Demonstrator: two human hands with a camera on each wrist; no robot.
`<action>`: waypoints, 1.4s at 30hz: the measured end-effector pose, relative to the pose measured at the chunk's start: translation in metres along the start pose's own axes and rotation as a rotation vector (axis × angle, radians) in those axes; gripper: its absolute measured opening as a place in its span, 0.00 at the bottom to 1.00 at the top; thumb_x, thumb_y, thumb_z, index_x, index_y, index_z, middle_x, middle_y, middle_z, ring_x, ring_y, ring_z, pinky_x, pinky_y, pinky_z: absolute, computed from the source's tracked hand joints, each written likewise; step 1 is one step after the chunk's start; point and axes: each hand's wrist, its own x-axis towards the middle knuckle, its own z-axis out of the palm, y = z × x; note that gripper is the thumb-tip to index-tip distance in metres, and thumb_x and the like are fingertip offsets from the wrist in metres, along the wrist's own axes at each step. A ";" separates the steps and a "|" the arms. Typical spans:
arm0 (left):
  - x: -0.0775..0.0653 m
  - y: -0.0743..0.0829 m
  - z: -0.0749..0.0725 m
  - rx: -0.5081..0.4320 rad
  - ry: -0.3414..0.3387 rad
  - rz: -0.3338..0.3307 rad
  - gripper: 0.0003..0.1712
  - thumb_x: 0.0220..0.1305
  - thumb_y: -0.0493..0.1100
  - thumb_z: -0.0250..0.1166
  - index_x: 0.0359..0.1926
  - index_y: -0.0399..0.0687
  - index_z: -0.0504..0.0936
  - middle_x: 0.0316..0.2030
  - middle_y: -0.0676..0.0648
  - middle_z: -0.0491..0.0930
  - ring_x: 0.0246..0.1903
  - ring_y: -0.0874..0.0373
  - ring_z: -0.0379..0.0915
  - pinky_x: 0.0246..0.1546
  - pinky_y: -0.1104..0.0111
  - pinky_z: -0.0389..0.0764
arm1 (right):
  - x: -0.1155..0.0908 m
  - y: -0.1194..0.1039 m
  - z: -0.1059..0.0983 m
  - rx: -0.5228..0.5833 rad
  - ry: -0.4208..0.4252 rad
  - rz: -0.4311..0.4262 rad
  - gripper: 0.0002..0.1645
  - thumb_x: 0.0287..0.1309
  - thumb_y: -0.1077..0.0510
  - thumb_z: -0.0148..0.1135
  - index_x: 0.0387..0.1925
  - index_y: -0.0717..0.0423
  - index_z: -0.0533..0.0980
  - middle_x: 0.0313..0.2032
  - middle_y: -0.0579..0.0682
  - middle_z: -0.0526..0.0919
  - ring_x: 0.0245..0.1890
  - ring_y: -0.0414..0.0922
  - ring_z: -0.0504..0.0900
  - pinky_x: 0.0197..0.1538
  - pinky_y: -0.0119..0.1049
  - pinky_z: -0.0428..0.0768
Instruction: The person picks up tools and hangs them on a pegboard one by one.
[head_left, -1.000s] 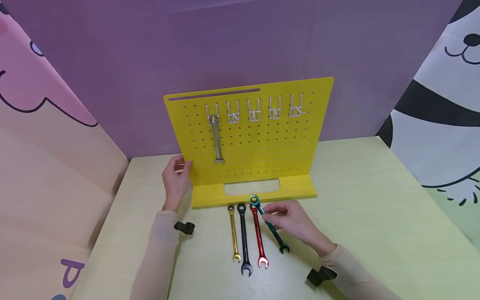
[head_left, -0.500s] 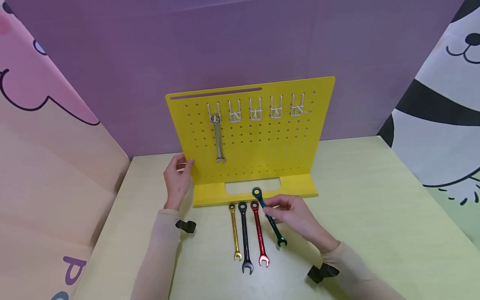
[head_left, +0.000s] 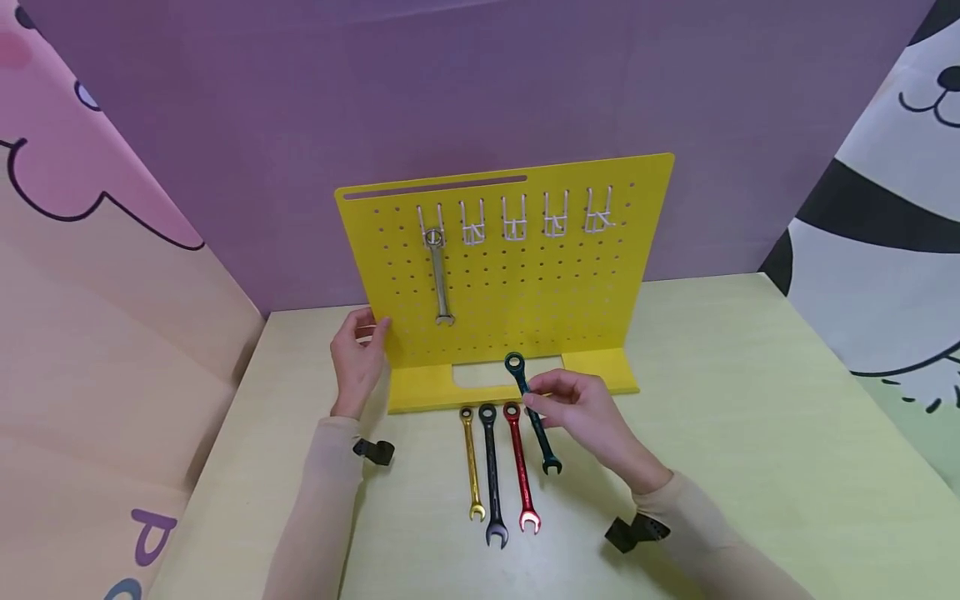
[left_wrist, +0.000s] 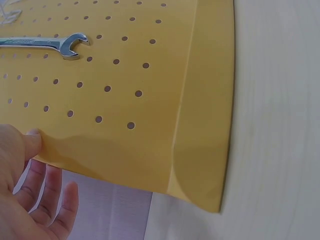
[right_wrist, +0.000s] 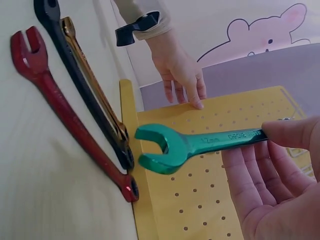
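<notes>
Now, head view: right hand (head_left: 581, 412) pinches green wrench (head_left: 542, 437) by shaft, ring ahead of fingers, clear of table (head_left: 420, 517). Left of that hand lie red wrench (head_left: 521, 458), black wrench (head_left: 492, 475), gold wrench (head_left: 471, 458). Just right of left hand (head_left: 358, 358), gripped edge of yellow pegboard (head_left: 525, 283); silver wrench (head_left: 439, 283) hangs above.

Left wrist view: thumb on board face, other fingers behind.

Right wrist view: wrench's forked end points away from palm.

Step, probably: wrench transfer to board; next move likely calls for raising ring to bare hook (head_left: 513, 229) beyond right hand.
</notes>
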 end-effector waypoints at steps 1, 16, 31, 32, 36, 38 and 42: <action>0.000 0.000 0.000 -0.004 -0.002 0.000 0.16 0.74 0.43 0.70 0.57 0.41 0.84 0.50 0.38 0.85 0.50 0.43 0.81 0.50 0.58 0.81 | 0.000 -0.002 0.000 0.001 0.001 -0.001 0.15 0.69 0.57 0.70 0.51 0.63 0.83 0.46 0.56 0.91 0.41 0.43 0.88 0.45 0.36 0.90; 0.000 -0.002 0.001 -0.008 -0.003 -0.001 0.16 0.74 0.44 0.70 0.57 0.42 0.84 0.50 0.38 0.84 0.50 0.43 0.80 0.51 0.58 0.81 | 0.011 -0.018 0.001 -0.015 0.026 -0.064 0.16 0.71 0.56 0.69 0.52 0.64 0.83 0.48 0.58 0.90 0.41 0.42 0.88 0.49 0.41 0.90; 0.000 -0.001 0.000 -0.009 -0.002 0.003 0.16 0.74 0.44 0.70 0.57 0.42 0.84 0.49 0.38 0.84 0.49 0.43 0.80 0.49 0.62 0.80 | 0.021 -0.040 -0.001 0.035 0.079 -0.101 0.19 0.71 0.54 0.70 0.54 0.64 0.82 0.46 0.52 0.89 0.43 0.40 0.88 0.49 0.34 0.88; 0.000 -0.001 0.000 -0.009 -0.004 0.001 0.17 0.74 0.44 0.70 0.57 0.42 0.84 0.49 0.38 0.84 0.49 0.44 0.80 0.49 0.62 0.80 | 0.022 -0.041 -0.001 0.034 0.083 -0.106 0.19 0.71 0.54 0.70 0.54 0.64 0.82 0.46 0.52 0.89 0.43 0.41 0.88 0.49 0.34 0.88; -0.001 0.000 -0.001 -0.011 -0.005 -0.005 0.17 0.74 0.44 0.70 0.57 0.41 0.84 0.50 0.38 0.84 0.49 0.43 0.80 0.50 0.60 0.80 | 0.026 -0.046 0.000 0.044 0.085 -0.121 0.19 0.71 0.55 0.69 0.55 0.64 0.82 0.47 0.53 0.88 0.43 0.42 0.88 0.50 0.35 0.88; -0.001 0.001 -0.001 -0.010 -0.005 -0.004 0.17 0.74 0.44 0.70 0.57 0.40 0.84 0.50 0.38 0.84 0.50 0.43 0.80 0.50 0.60 0.80 | 0.028 -0.049 0.000 0.048 0.087 -0.125 0.19 0.72 0.55 0.69 0.55 0.64 0.82 0.48 0.53 0.88 0.43 0.42 0.88 0.49 0.35 0.88; -0.001 0.001 -0.001 -0.011 -0.007 0.002 0.16 0.74 0.43 0.69 0.57 0.40 0.84 0.50 0.38 0.85 0.49 0.43 0.81 0.49 0.61 0.81 | 0.031 -0.054 0.001 0.067 0.095 -0.133 0.19 0.72 0.55 0.68 0.55 0.64 0.82 0.46 0.49 0.88 0.43 0.41 0.88 0.49 0.35 0.88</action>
